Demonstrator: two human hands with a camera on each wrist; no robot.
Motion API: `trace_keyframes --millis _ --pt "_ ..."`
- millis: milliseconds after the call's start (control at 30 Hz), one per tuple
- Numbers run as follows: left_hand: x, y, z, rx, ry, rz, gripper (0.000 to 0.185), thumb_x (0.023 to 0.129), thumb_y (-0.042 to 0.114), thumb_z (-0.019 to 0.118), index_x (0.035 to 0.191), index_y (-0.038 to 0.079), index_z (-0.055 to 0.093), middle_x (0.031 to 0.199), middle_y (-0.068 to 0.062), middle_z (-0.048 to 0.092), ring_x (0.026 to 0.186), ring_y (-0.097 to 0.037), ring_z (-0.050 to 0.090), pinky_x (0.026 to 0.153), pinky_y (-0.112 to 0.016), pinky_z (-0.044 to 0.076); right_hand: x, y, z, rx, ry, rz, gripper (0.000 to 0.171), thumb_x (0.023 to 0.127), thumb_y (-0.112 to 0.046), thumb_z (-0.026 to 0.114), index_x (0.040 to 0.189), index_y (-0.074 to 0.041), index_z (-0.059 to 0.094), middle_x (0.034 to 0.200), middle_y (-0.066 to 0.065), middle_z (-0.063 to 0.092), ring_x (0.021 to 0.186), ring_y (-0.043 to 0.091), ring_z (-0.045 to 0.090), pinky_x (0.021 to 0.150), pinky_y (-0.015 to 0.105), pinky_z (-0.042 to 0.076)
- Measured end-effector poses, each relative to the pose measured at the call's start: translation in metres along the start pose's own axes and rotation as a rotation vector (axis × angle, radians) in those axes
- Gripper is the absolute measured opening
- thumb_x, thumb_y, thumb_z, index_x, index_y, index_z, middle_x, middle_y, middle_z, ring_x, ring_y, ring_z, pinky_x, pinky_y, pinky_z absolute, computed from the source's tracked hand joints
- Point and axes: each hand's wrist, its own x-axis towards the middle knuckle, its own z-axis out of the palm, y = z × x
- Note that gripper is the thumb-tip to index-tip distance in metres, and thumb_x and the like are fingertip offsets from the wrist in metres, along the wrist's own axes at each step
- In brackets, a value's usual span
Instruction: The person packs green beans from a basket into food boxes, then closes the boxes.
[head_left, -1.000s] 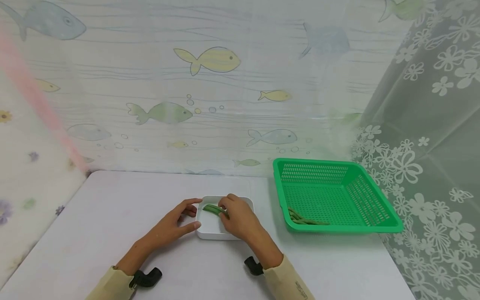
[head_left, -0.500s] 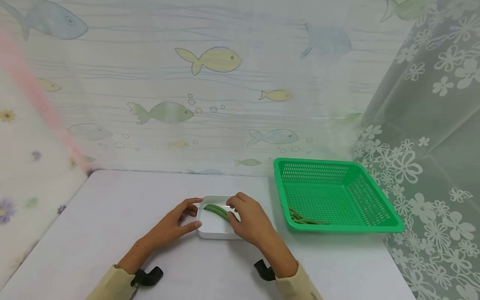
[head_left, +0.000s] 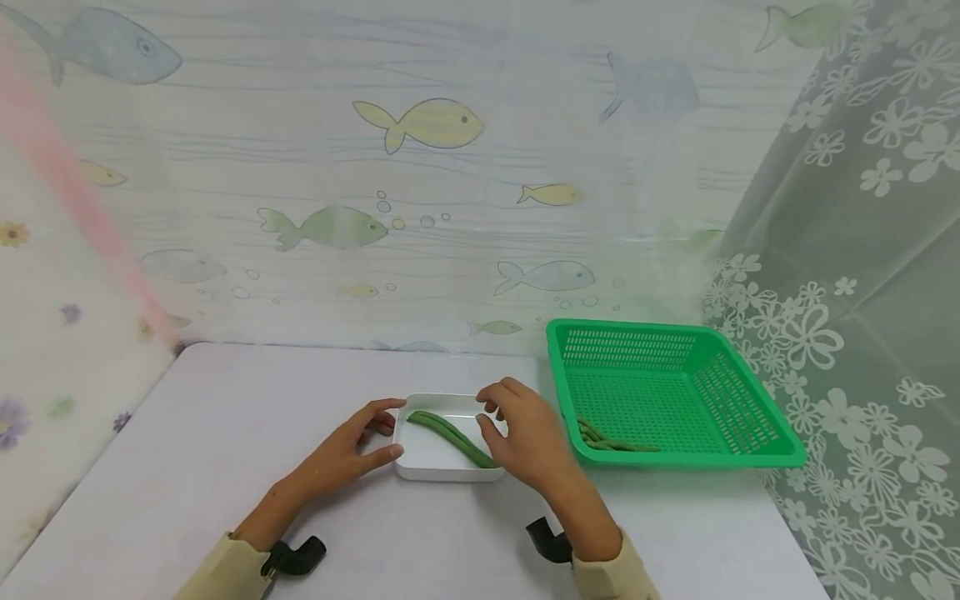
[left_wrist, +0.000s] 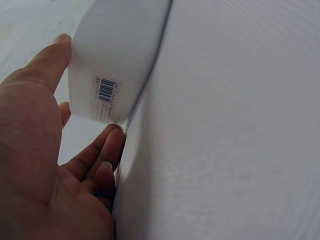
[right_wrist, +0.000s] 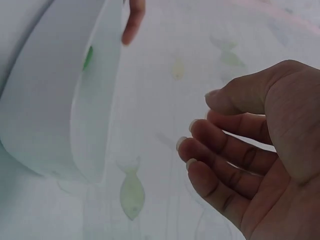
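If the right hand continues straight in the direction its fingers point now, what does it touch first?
Probably the white dish. The right hand hovers at its right edge, holding nothing, fingers loosely curled toward the dish, where green beans lie. Its height above the rim is unclear, so it might meet the beans first.

Both forearms end in pale beige, cream-coloured sleeves with loose cuffs at the wrists. A small black, elbow-shaped camera mount sits strapped under each wrist. The left hand (head_left: 352,450) and right hand (head_left: 528,437) are bare, with short, unpainted nails and no rings or gloves.
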Motion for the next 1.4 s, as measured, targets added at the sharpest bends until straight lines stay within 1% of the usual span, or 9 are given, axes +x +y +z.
trace_keyframes --millis 267,400,533,733,867,967,1067,1200,1400 --pt "0.001 -0.004 0.001 -0.005 0.001 0.002 0.067 0.100 0.043 0.075 0.158 0.039 0.041 0.134 0.004 0.061 0.124 -0.017 0.061 0.105 -0.046 0.046 0.001 0.015 -0.023 0.027 -0.007 0.059 0.019 0.092 -0.001 0.079 0.109 -0.008 0.073 0.096 0.004 0.068 0.082 0.020 0.065 0.071 0.030 0.055" --pt "0.002 -0.006 0.001 -0.001 0.002 0.001 0.067 0.100 0.044 0.075 0.158 0.040 0.041 0.134 0.004 0.061 0.124 -0.017 0.061 0.105 -0.046 0.046 0.000 0.026 -0.035 0.049 -0.033 0.054 0.023 0.092 0.000 0.078 0.113 -0.008 0.073 0.099 0.004 0.069 0.086 0.021 0.067 0.076 0.034 0.057" --pt "0.002 -0.005 0.001 0.001 0.002 0.000 0.066 0.100 0.044 0.075 0.157 0.041 0.041 0.133 0.005 0.061 0.124 -0.016 0.061 0.104 -0.045 0.046 -0.002 0.038 -0.047 0.067 -0.061 0.065 0.028 0.092 0.000 0.079 0.118 -0.009 0.072 0.103 0.000 0.068 0.091 0.020 0.067 0.079 0.035 0.058" --pt "0.002 -0.004 0.000 -0.004 0.002 0.002 0.067 0.100 0.043 0.075 0.158 0.041 0.041 0.133 0.004 0.060 0.124 -0.017 0.061 0.104 -0.045 0.046 -0.007 0.054 -0.060 0.071 -0.039 0.068 0.027 0.092 0.003 0.078 0.117 -0.006 0.072 0.101 0.004 0.069 0.089 0.021 0.067 0.077 0.033 0.057" --pt "0.002 -0.004 0.001 -0.008 0.001 0.003 0.066 0.100 0.043 0.075 0.157 0.041 0.041 0.134 0.004 0.060 0.124 -0.017 0.061 0.105 -0.046 0.046 -0.010 0.064 -0.068 0.079 -0.016 0.059 0.027 0.091 0.005 0.077 0.115 -0.005 0.072 0.099 0.005 0.070 0.089 0.021 0.067 0.076 0.037 0.058" --pt "0.002 -0.005 0.001 -0.007 0.002 0.004 0.066 0.100 0.043 0.075 0.157 0.041 0.041 0.134 0.004 0.060 0.125 -0.017 0.061 0.105 -0.047 0.046 -0.013 0.073 -0.074 0.071 -0.013 0.076 0.026 0.092 0.005 0.077 0.116 -0.005 0.072 0.102 0.006 0.071 0.093 0.022 0.066 0.078 0.042 0.058" --pt "0.002 -0.004 0.001 -0.005 0.002 0.007 0.066 0.101 0.043 0.075 0.157 0.041 0.041 0.134 0.004 0.060 0.125 -0.017 0.061 0.105 -0.047 0.046 -0.017 0.082 -0.080 0.064 -0.027 0.106 0.026 0.093 0.004 0.076 0.118 -0.003 0.072 0.107 0.010 0.072 0.098 0.023 0.067 0.080 0.045 0.058" --pt "0.001 -0.003 0.000 -0.006 0.001 0.007 0.066 0.101 0.042 0.075 0.158 0.040 0.041 0.134 0.004 0.060 0.125 -0.017 0.061 0.105 -0.046 0.046 -0.023 0.092 -0.087 0.062 -0.058 0.143 0.026 0.094 0.005 0.074 0.119 -0.004 0.072 0.113 0.011 0.073 0.102 0.025 0.068 0.083 0.048 0.058" --pt "0.000 -0.002 0.000 -0.004 0.002 0.001 0.067 0.101 0.042 0.075 0.158 0.039 0.041 0.136 0.003 0.060 0.125 -0.017 0.061 0.106 -0.046 0.046 -0.032 0.105 -0.096 0.081 -0.133 0.203 0.028 0.095 0.007 0.069 0.122 -0.001 0.071 0.118 0.014 0.072 0.105 0.031 0.069 0.089 0.053 0.057"
